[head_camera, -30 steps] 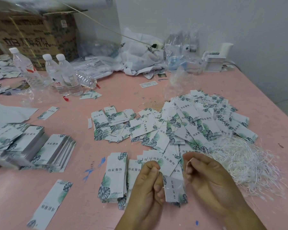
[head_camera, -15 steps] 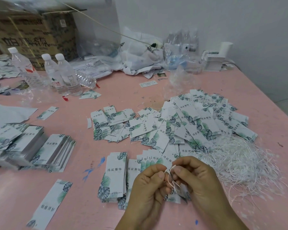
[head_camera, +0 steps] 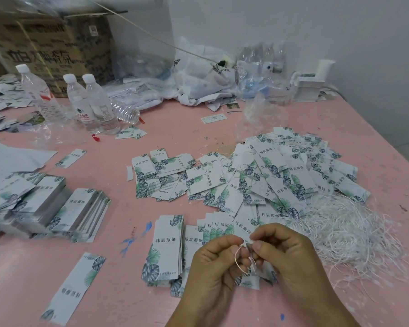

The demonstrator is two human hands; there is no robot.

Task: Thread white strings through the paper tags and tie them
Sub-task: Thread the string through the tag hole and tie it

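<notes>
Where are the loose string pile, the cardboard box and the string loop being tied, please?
loose string pile (head_camera: 347, 234): head view, middle of the tangle.
cardboard box (head_camera: 54, 48): head view, printed front face.
string loop (head_camera: 238, 260): head view, left curve of the loop.

White string (head_camera: 240, 258) looped between fingertips above a leaf-printed paper tag (head_camera: 250, 280). Loose tags heaped mid-table (head_camera: 269, 180); tangled pile of strings (head_camera: 345, 232) just right of heap.

L hand (head_camera: 213, 263) – fingers curled | R hand (head_camera: 291, 253) – pinching, prob.
</notes>
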